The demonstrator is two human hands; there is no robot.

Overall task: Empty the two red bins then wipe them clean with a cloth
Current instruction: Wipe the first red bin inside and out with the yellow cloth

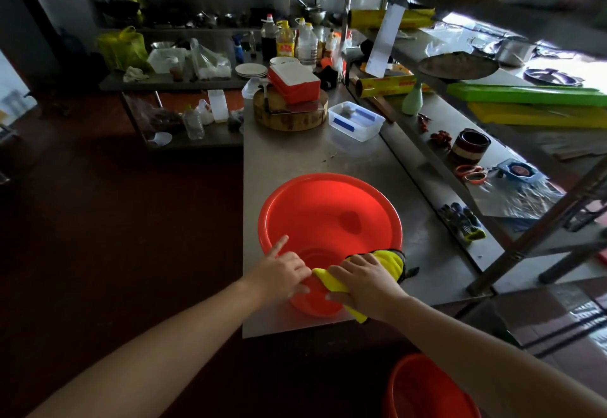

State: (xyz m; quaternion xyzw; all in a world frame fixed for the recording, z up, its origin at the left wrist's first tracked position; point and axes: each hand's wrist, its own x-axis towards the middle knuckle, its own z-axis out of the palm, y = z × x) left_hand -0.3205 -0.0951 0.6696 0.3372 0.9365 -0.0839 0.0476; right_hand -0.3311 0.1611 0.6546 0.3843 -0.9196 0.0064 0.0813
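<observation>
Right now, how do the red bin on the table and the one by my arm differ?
The table bin sits on the steel table; the lower bin is off it. The left hand grips the table bin's rim, the right hand holds a yellow cloth on it; no hand touches the lower bin. The table bin shows whole; the lower bin partly. Both are red and round.
</observation>
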